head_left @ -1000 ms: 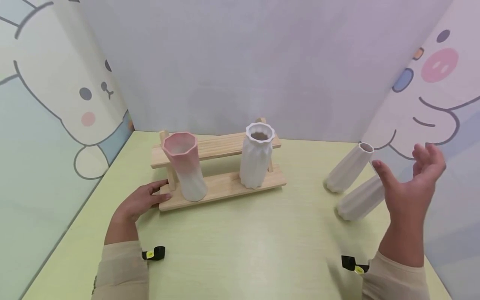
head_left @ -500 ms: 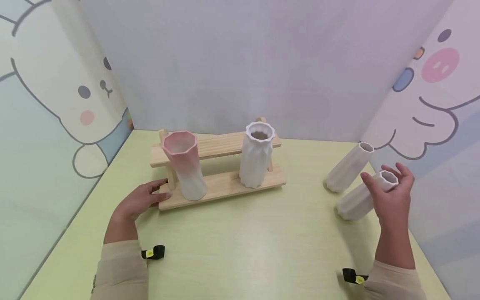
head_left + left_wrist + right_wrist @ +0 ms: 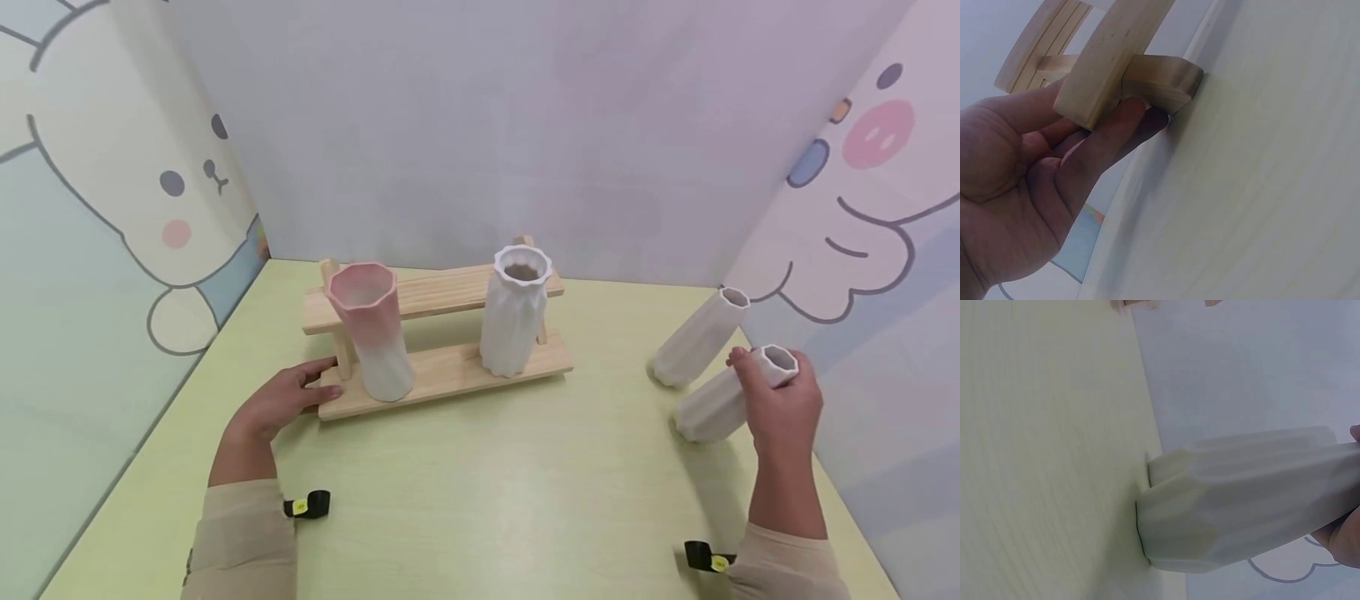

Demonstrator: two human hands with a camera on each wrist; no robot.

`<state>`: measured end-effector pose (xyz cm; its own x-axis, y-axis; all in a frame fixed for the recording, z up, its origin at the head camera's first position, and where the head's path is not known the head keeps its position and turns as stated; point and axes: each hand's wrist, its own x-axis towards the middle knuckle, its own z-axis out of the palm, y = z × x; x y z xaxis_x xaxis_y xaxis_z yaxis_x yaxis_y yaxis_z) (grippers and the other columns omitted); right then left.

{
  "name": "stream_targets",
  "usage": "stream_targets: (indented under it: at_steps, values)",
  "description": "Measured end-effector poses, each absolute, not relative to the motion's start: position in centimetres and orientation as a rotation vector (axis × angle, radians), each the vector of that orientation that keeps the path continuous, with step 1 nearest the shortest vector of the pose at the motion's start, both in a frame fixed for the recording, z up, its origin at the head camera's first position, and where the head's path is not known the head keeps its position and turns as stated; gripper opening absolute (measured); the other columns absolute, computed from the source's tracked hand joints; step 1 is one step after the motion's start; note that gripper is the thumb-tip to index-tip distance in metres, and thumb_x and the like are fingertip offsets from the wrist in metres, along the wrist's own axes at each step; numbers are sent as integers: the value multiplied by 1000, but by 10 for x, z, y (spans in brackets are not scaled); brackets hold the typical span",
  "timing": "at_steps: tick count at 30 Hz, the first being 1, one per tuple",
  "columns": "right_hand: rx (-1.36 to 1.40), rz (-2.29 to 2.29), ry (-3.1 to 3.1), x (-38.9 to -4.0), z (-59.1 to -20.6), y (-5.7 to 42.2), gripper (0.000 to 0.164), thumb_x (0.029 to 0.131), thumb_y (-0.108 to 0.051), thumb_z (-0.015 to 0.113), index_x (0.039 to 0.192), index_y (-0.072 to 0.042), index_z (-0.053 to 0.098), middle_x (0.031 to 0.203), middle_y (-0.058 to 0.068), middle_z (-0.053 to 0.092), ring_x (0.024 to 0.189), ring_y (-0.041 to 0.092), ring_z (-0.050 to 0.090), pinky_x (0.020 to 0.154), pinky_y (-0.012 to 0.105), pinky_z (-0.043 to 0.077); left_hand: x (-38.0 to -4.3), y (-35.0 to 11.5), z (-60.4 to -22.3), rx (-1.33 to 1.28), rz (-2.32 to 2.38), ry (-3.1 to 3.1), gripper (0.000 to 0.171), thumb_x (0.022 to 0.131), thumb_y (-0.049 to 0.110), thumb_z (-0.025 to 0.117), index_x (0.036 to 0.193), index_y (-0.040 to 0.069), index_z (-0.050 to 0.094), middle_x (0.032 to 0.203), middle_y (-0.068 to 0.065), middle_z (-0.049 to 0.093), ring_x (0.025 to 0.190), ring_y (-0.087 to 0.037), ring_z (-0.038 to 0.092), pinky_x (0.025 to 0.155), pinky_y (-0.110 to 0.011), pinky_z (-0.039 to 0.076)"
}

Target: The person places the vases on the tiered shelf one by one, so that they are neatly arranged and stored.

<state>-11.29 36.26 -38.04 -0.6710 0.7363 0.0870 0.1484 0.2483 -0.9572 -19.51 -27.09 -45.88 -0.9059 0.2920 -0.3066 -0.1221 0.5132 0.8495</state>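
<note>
White ribbing ran down the tall vase [image 3: 711, 408] held in the right hand [image 3: 783, 408], thumb and fingers closed round it just below the rim. The hand hid that side of the neck. In the right wrist view, the frame cut off the vase's mouth and most of the hand, and the second vase [image 3: 699, 337] was partly covered. The left hand [image 3: 283, 402] gripped the left end of the wooden rack [image 3: 450, 371]; from above, its fingers were partly lost behind the rack.

The held vase was near the right edge of the counter [image 3: 487, 475], mouth up, long axis upright or nearly so; whether its whole base touched the surface could not be told. The second vase stood upright just beyond it, towards the back right corner. The rack's length ran roughly along the back edge, nearer the back left corner, its right end set farther back. On its lower shelf stood a pink-and-white vase [image 3: 375, 337] and a collared white vase [image 3: 512, 329], both mouth up, hiding parts of the upper shelf.
</note>
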Motion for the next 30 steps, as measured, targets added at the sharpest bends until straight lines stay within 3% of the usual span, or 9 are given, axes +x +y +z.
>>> stream_targets:
  at_steps: [11,30]
  values:
    - [-792,1352,-2012,-113,-383,362,23,80,-29,80,91,-27,59,77,-19,63,69,-1,57,63,13,41,-195,-269,-458,135,1359,2358,82,89,47,69,154,15,32,159,-22,24,143,-41,29,108,-57,37]
    - [-690,1309,-2074,-120,-359,342,21,83,-30,77,93,-26,59,79,-13,58,74,1,56,60,11,43,-195,-269,-459,120,1362,2352,82,89,48,68,155,16,31,160,-21,24,138,-37,40,109,-55,38]
